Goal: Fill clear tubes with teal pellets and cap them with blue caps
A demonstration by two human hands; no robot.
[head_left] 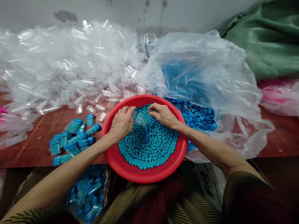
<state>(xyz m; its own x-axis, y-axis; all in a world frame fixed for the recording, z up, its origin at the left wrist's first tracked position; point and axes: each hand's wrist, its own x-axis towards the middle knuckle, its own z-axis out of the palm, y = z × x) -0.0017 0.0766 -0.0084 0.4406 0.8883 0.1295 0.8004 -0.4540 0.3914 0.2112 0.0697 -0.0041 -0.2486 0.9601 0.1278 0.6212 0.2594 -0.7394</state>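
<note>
A red basin (144,177) full of small turquoise beads (149,155) stands in front of me at the table's edge. Over the beads, my left hand (122,123) grips a small clear plastic container (140,119) between thumb and fingers. My right hand (162,115) is closed in a pinch just to the right of it; a see-through bit shows at its fingertips, too indistinct to name. Blue caps (146,135) lie on the beads below the hands.
Left of the basin lie several bead-filled containers (73,149) with blue caps. Behind them is a large heap of clear containers (70,68). A plastic bag (224,68) spills blue caps (198,116) on the right. More filled containers (87,189) sit below the table edge.
</note>
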